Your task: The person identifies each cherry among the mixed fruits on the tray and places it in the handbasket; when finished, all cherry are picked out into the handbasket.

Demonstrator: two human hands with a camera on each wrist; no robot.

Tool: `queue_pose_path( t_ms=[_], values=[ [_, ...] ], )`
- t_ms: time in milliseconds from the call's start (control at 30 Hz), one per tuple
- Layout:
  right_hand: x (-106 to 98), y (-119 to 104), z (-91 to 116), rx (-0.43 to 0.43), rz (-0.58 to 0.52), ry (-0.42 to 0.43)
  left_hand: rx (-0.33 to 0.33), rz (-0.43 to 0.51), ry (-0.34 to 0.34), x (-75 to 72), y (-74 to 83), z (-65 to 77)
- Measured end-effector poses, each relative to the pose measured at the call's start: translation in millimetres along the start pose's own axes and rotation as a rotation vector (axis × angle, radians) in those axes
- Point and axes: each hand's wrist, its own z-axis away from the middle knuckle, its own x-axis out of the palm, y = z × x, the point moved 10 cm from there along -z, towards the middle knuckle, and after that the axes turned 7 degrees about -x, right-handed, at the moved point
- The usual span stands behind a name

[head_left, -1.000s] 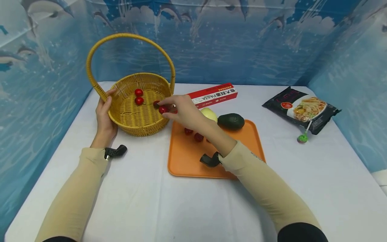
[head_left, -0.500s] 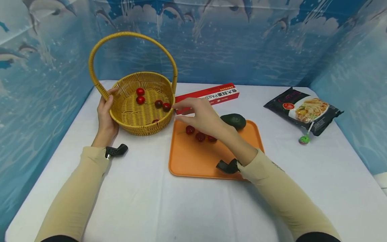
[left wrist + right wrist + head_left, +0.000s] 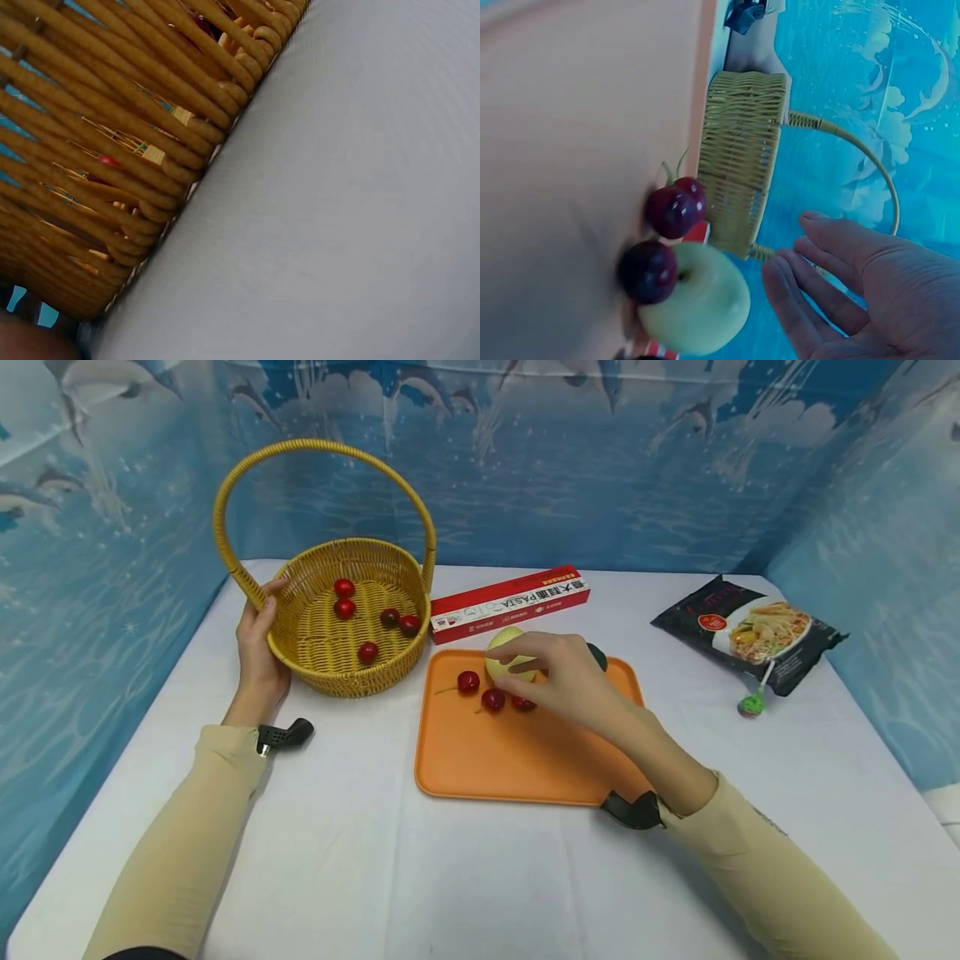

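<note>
Right hand (image 3: 570, 681) empty, thumb and fingers parted over tray (image 3: 480, 764); left hand (image 3: 261, 652) holds basket (image 3: 358, 685) at left side; seemingly past half: five small fruits (image 3: 367, 652) inside, three cherries (image 3: 492, 700) remaining on tray

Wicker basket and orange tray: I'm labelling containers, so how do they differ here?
The wicker basket is yellowish, woven and round; the orange tray is smooth and rectangular. The basket has deep sides and a tall arched handle, while the tray has a low rim and no visible handle. The left hand holds the basket; no hand holds the tray. Both carry small red fruits.
</note>
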Motion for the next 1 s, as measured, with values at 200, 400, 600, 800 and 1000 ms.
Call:
queue_pose_path(
  t_ms=[200,400,600,800,1000],
  values=[
    [-6.9,11.7,23.3,0.035,-0.053,0.029,0.004,-0.010,-0.005,0.6,-0.4,-0.4],
    [-8.4,20.6,41.7,0.072,-0.040,0.013,-0.015,-0.025,0.003,0.7,-3.5,0.0],
    [-0.2,28.7,49.4,0.098,-0.007,-0.036,-0.001,-0.029,-0.009,1.9,-2.5,-1.2],
    [14.6,34.5,50.2,0.110,0.041,-0.087,0.003,-0.019,-0.003,0.0,-1.1,-1.8],
    [29.4,35.4,50.5,0.120,0.053,-0.142,0.002,-0.022,-0.001,-0.9,-0.4,-1.4]
  ],
)
